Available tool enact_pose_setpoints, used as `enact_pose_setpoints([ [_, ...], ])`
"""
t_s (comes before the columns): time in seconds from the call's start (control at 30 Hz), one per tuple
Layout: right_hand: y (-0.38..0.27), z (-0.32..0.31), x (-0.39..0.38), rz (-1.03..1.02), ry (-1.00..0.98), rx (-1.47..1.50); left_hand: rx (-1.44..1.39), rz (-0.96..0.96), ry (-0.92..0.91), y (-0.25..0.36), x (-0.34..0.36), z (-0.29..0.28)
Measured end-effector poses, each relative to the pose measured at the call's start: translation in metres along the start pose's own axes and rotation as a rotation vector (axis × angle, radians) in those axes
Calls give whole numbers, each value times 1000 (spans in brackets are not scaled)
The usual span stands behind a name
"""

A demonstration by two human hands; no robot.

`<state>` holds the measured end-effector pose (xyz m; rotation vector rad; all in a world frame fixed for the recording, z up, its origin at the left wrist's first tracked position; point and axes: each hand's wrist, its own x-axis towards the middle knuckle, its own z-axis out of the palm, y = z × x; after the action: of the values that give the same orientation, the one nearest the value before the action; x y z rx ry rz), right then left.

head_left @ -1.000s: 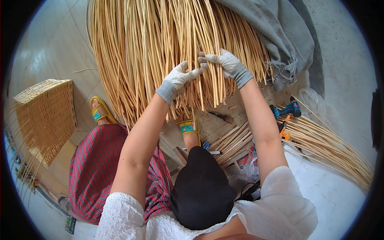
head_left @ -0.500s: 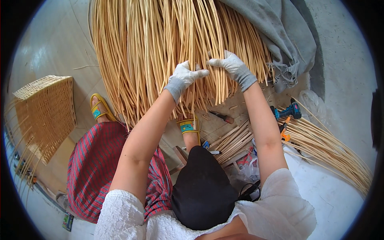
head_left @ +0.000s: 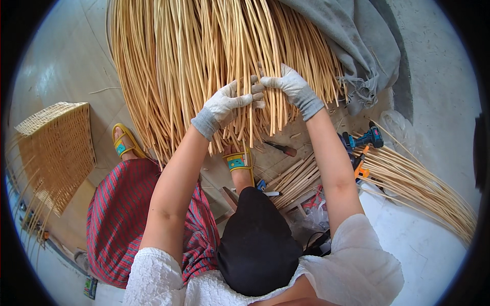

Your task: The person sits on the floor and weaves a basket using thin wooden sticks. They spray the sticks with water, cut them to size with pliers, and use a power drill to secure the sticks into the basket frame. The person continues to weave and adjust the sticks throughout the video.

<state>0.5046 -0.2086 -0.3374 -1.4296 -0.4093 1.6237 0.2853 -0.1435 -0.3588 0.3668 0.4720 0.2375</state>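
Note:
A large spread of pale peeled wicker rods hangs toward me, with the ends pointing my way. My left hand, in a whitish glove with a grey cuff, curls round a few rods near their ends, thumb in front and fingertips showing past them. Close to its right, my right hand, gloved alike, is closed round a small group of rods, its thumb across the front and its fingers mostly hidden behind. The two thumbs nearly meet.
A partly woven basket with loose stakes stands at left. A grey cloth covers the rods' right side. At right are a cordless drill, an orange-handled tool and a bundle of rods. A brush lies below my hands.
My left hand has shifted a little left and down, and its fingers now show past the rods. My right hand has moved slightly left, still round its rods.

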Motion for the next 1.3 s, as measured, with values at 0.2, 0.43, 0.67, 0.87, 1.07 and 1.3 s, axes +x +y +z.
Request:
enact_pose_setpoints([
  [0.2,0,-2,3,17,19,-79,37,-3,11,0,1,0],
  [0.43,-4,5,-7,57,-10,55,84,15,145,-5,1,-2],
  [0.67,6,8,-4,22,-46,10,164,-9,213,-4,-1,-6],
  [0.87,17,7,1,-28,-110,-96,142,-7,114,5,-9,-2],
  [1.07,22,19,-3,-43,-111,-150,298,-67,86,14,-9,5],
  [1.3,19,34,-11,-145,-29,-815,647,-44,372,-3,0,19],
])
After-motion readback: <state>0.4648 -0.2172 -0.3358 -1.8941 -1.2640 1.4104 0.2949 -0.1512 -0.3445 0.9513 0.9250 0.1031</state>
